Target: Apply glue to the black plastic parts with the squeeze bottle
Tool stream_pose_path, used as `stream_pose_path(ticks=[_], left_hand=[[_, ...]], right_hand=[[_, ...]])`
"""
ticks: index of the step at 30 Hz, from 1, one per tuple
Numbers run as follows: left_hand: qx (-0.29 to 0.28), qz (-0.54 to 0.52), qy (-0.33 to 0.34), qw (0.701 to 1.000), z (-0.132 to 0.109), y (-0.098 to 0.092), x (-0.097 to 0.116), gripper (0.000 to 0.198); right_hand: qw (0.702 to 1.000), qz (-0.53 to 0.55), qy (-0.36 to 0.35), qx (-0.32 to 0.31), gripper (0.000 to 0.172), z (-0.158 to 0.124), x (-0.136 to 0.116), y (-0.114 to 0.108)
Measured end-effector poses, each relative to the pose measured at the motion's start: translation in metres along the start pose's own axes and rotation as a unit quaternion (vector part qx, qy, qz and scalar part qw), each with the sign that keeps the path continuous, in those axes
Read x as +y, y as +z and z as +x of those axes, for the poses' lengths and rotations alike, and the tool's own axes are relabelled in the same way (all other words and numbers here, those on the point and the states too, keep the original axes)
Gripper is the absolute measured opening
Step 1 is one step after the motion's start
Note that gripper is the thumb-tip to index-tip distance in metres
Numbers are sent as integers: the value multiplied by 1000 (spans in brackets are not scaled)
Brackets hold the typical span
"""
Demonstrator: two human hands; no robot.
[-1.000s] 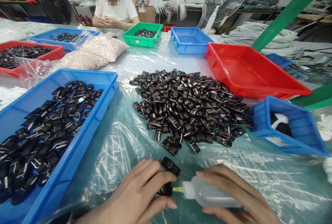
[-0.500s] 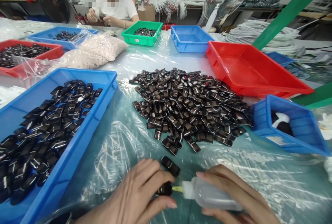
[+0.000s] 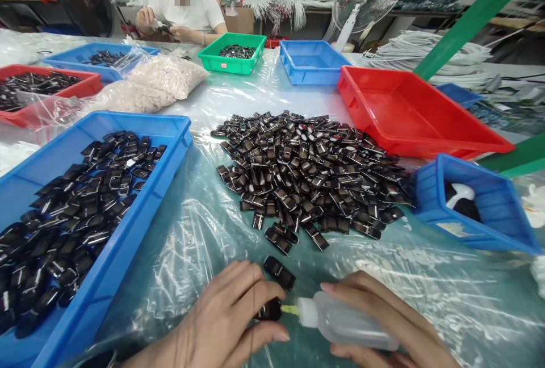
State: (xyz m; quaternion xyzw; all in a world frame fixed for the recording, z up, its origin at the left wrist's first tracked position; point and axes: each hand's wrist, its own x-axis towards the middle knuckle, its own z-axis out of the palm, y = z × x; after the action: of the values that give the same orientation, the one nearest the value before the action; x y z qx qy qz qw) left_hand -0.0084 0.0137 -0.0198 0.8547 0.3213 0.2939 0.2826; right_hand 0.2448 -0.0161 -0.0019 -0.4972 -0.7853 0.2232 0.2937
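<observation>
My left hand [image 3: 232, 317] is closed on a small glossy black plastic piece [image 3: 269, 309], most of it hidden under the fingers. My right hand [image 3: 383, 317] grips a translucent squeeze bottle [image 3: 344, 320] lying sideways, its white cap [image 3: 307, 312] towards the left. The bottle's thin yellow nozzle tip [image 3: 290, 310] meets the end of the held piece. Just beyond my left fingers, one loose black piece [image 3: 279, 272] lies on the plastic sheet. A large heap of similar black pieces [image 3: 306, 169] spreads across the table farther back.
On the left stands a blue tray [image 3: 168, 172] of black pieces. A red tray [image 3: 404, 107] and a small blue bin [image 3: 481, 231] with a white-and-black object are at right. Behind are a green tray [image 3: 232, 64], a blue tray [image 3: 313, 75] and a bag [image 3: 174, 75]. A co-worker [image 3: 193, 10] sits opposite.
My hands, the black piece and the bottle stay almost in place. Across the table, the co-worker's hand has risen slightly and moved to the left.
</observation>
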Motion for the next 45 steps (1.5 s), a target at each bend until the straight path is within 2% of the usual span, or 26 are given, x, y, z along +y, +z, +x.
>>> stream_pose_path(ticks=[3,6,12,14,20,23,25,28,32,40,45], left_hand=[[4,0,11,1000,-1,3,-2,32],[-2,1,13,1000,2,-1,1,34],[-62,14,-12,998,9,-14,10,32],[-59,-5,-15,998,8,-13,10,30],[-63,-57,-79,993,3,-11,8,28],[-71,-37,-78,994,1,-12,9,21],[-65,-39,-70,995,1,-13,9,26],[-51,-48,-92,993,-1,-13,7,33],[-58,-43,-118,990,-2,-12,6,30],[-65,-52,-104,991,-1,-13,7,27],[-41,-64,-74,994,-1,-9,2,27]], right_hand=[[1000,17,3,-12,41,0,0,-1],[999,35,11,-22,44,-1,0,-3],[997,59,16,-39,43,1,-1,-4],[998,52,21,-30,43,1,-1,-3],[999,37,11,33,42,-4,4,6],[998,34,13,44,46,-5,8,9],[998,28,12,48,46,-5,9,8],[999,6,19,33,47,-3,7,4],[999,4,35,4,44,-1,4,-1],[999,29,32,-13,43,-4,8,-2],[996,59,55,-31,49,-3,10,1]])
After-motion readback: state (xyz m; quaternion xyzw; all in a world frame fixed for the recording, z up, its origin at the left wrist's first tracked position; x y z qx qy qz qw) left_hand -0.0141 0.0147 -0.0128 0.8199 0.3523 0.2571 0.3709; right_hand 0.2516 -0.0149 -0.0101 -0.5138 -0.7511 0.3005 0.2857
